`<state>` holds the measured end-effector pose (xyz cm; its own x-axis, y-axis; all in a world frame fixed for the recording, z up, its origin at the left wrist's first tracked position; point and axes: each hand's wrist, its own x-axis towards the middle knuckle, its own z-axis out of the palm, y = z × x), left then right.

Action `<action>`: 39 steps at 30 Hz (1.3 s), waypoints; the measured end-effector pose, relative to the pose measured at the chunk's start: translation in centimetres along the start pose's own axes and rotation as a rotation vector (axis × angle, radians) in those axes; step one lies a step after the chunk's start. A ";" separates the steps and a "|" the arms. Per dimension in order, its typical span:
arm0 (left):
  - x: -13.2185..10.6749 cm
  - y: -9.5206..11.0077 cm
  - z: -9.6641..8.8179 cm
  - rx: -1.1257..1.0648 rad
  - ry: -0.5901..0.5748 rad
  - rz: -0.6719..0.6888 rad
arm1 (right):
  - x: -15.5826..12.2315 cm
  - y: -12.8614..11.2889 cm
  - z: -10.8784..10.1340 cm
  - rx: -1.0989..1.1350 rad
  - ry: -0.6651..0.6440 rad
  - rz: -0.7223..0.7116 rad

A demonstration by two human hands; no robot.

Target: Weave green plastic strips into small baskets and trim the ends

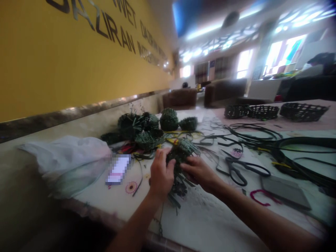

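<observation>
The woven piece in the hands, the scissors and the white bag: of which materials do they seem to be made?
The woven piece: probably plastic strips, dull dark green; flat ends stick out. The scissors: thick dark loops suggest plastic handles; blur hides the finish. The white bag: probably thin, dull plastic film; it is crumpled and partly see-through.

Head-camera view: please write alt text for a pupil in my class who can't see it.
A person's bare hands grip a dark green woven piece over a white tabletop. Behind it sit more green woven pieces; dark-handled scissors and dark strips lie to the right, and a pixelated rectangle, possibly a phone, to the left.
</observation>
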<state>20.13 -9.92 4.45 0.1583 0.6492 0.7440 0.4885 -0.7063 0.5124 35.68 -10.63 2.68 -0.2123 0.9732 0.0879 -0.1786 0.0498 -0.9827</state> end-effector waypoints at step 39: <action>3.3 -0.7 -1.5 -0.049 -0.270 0.188 | -0.3 -1.5 -0.2 0.008 0.080 -0.077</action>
<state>19.03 -7.70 7.14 0.4668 0.5528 0.6902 0.3879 -0.8294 0.4020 36.15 -10.95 4.07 -0.1208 0.9814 0.1492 -0.1993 0.1233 -0.9721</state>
